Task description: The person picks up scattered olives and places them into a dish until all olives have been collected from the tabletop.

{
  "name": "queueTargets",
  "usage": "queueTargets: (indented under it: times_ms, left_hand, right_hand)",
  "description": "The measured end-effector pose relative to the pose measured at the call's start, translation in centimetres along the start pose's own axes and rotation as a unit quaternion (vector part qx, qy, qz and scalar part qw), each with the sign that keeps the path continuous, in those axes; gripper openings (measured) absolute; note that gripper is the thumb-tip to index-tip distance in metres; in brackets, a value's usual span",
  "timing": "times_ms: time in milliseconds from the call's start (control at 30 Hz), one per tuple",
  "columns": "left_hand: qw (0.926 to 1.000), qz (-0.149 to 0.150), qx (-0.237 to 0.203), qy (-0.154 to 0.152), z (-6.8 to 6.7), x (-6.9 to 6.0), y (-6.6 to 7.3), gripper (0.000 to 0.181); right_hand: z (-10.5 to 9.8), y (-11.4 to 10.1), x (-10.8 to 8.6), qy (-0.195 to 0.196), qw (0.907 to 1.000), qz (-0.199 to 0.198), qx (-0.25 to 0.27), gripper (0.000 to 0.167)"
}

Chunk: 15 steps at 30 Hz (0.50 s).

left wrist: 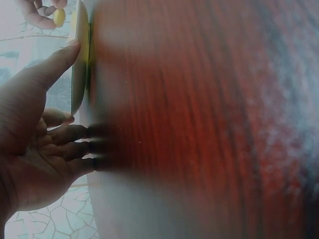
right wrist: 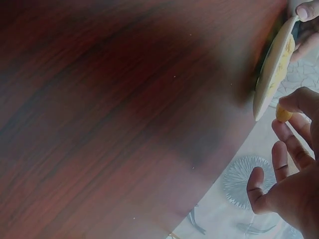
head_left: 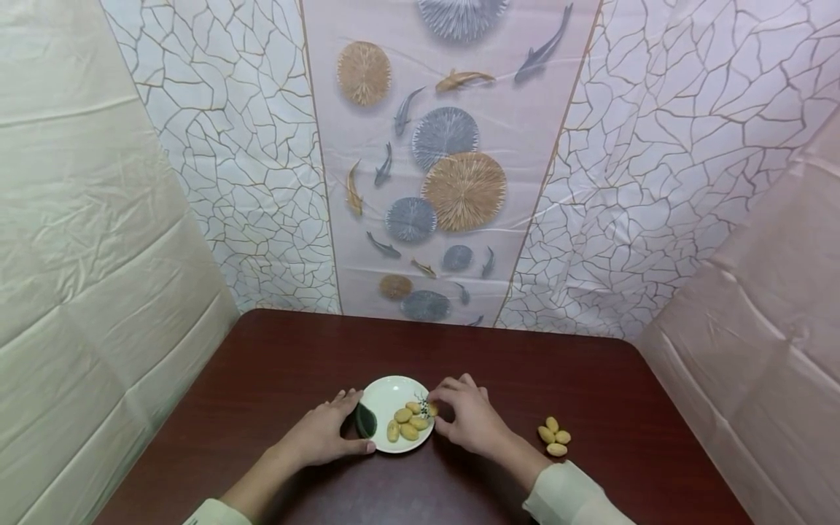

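Observation:
A small white plate (head_left: 387, 397) with a dark green patch on its left and a printed design at the right lies on the table. Several yellow oval, date-like fruits (head_left: 403, 415) lie on it. My left hand (head_left: 321, 434) holds the plate at its left rim, thumb near the front and index finger farther back; its other fingers reach the table in the left wrist view. Just off the right rim, my right hand (head_left: 469, 415) pinches one yellow oval fruit (right wrist: 283, 113) between thumb and fingertips, its remaining fingers spread.
To the right of my right forearm, several more yellow oval fruits (head_left: 556, 437) lie in a small cluster on the dark red-brown wooden table (head_left: 315, 346). A patterned cloth (head_left: 426, 255) hangs behind the table, with pale cloth at both sides.

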<state>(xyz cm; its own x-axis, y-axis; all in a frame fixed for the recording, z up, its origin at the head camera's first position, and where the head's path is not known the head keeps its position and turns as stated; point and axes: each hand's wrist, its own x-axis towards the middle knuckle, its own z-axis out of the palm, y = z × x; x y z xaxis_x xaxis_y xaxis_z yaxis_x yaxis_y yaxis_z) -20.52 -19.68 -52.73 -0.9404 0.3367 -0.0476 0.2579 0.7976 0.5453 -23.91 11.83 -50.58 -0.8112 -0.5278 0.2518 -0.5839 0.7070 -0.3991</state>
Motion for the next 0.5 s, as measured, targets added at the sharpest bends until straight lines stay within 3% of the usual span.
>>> queueTargets:
  times_ms: [500]
  left_hand:
    - [1.0, -0.008, 0.0, 0.0, 0.09, -0.06, -0.01, 0.112]
  right_hand:
    - [0.49, -0.48, 0.4, -0.008, 1.0, -0.002, 0.0, 0.025]
